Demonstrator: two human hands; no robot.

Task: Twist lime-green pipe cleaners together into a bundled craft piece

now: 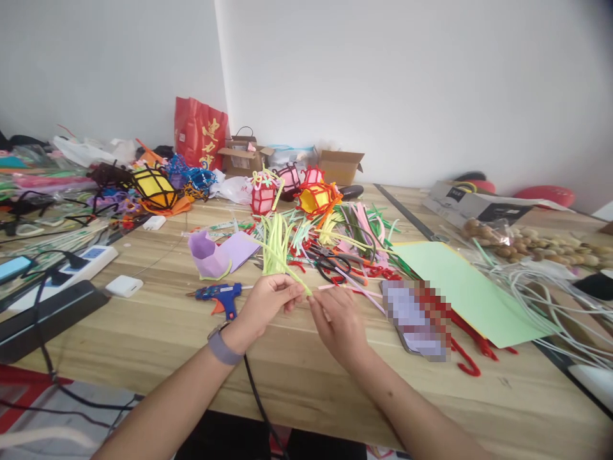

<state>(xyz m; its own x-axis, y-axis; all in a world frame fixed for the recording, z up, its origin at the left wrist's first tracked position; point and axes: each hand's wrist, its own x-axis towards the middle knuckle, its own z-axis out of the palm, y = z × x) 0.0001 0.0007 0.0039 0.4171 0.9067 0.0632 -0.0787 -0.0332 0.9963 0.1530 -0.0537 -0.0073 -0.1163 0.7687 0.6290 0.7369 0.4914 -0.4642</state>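
Between thumb and fingers, my left hand (274,303) pinches a light green pipe cleaner (301,282). The fingertips of my right hand (339,321) are closed on the same strip near its end. Just beyond my left hand lies a bundle of yellow-green pipe cleaners (275,239). A purple foam cup shape (207,253) with a green strip along its base sits to the left, beside a flat purple sheet (240,249). The blue glue gun (218,292) rests left of my left wrist. Black-handled scissors (330,265) lie beyond my right hand.
Finished small lanterns (316,199) stand at the back. A blurred phone-like object (414,319) and green sheets (469,287) lie on the right. The power strip (76,271) and white charger (124,286) are on the left. A black cord (256,390) runs off the front edge.
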